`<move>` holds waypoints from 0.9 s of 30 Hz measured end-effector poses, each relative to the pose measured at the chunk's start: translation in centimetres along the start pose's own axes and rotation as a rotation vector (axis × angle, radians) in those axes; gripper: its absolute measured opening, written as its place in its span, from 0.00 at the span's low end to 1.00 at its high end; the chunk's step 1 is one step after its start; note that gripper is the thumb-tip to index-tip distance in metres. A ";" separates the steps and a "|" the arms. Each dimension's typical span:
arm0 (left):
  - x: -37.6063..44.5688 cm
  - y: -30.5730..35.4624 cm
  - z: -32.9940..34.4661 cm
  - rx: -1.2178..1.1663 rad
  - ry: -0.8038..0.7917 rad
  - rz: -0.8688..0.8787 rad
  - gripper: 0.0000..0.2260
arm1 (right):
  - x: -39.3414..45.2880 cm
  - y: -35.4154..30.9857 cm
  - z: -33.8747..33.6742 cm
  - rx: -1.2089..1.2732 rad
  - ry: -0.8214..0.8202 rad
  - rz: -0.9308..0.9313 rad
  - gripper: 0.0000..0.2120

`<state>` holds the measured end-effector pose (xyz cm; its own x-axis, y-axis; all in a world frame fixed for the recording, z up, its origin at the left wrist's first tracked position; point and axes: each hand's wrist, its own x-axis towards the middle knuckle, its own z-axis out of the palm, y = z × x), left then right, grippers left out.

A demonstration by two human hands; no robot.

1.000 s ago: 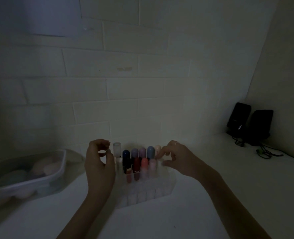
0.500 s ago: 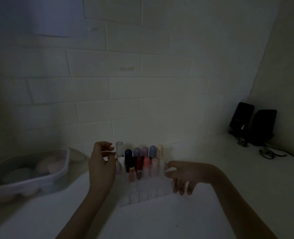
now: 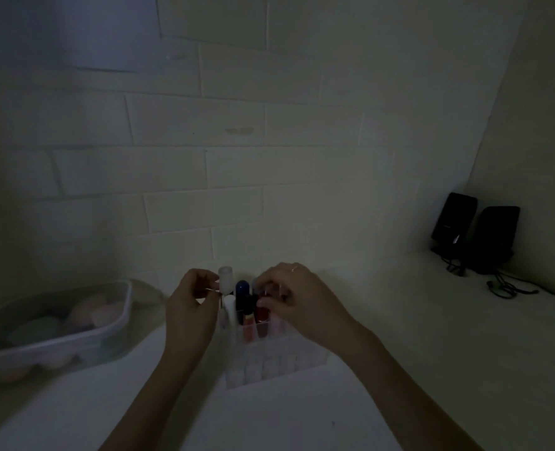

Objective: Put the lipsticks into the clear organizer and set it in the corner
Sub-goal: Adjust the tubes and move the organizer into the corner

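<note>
The clear organizer [image 3: 269, 366] stands on the white counter near the tiled back wall, with several lipsticks upright in its back rows. A white-capped one [image 3: 225, 276], a dark blue-capped one [image 3: 242, 288] and a red one [image 3: 262, 320] show between my hands. My left hand [image 3: 188, 310] is at the organizer's left side, fingertips pinched on its upper edge. My right hand [image 3: 305, 301] lies over the lipstick tops, thumb and fingers closed around one cap. It hides the lipsticks on the right.
A clear plastic tub [image 3: 128, 307] with pale round items sits to the left on the counter. Two black speakers [image 3: 453, 219] with loose cables [image 3: 504, 288] occupy the right corner. Bare counter [image 3: 400, 353] lies between the organizer and the speakers.
My right hand rose from the organizer's right side and moved left over the lipstick tops. My left hand stayed at the left edge.
</note>
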<state>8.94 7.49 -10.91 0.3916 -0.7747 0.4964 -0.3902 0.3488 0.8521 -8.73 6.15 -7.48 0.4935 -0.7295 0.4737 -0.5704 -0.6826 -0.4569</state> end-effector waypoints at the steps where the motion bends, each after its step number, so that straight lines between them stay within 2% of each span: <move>1: 0.2 0.0 -0.2 0.011 -0.046 -0.013 0.14 | 0.2 0.1 0.7 -0.018 -0.004 -0.017 0.09; 5: 1.7 -0.8 -1.9 -0.038 -0.382 -0.220 0.11 | 0.7 0.8 1.8 -0.050 0.004 0.003 0.10; 8: 2.2 -1.3 -2.7 -0.060 -0.512 -0.289 0.11 | 1.0 0.5 1.8 -0.014 0.016 0.010 0.08; 13: 2.1 -0.6 -2.6 -0.128 -0.573 -0.312 0.14 | 1.5 0.2 2.1 0.009 0.016 0.002 0.07; 18: 2.4 -1.0 -3.2 -0.158 -0.636 -0.326 0.09 | 1.4 0.3 1.9 0.060 0.021 0.041 0.06; 21: 2.3 -1.1 -3.5 -0.172 -0.665 -0.325 0.18 | 1.4 0.3 1.9 0.076 0.014 0.060 0.07; 25: 2.3 -1.4 -3.4 -0.177 -0.657 -0.308 0.15 | 1.1 -0.4 1.4 0.135 0.048 0.063 0.08; 27: 2.2 -1.4 -3.4 -0.181 -0.649 -0.299 0.17 | 1.0 -0.7 1.1 0.135 0.068 0.052 0.07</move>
<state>13.14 7.07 -10.46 -0.1346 -0.9870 0.0881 -0.1780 0.1115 0.9777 -7.08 5.87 -7.53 0.4175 -0.7625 0.4942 -0.4983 -0.6469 -0.5772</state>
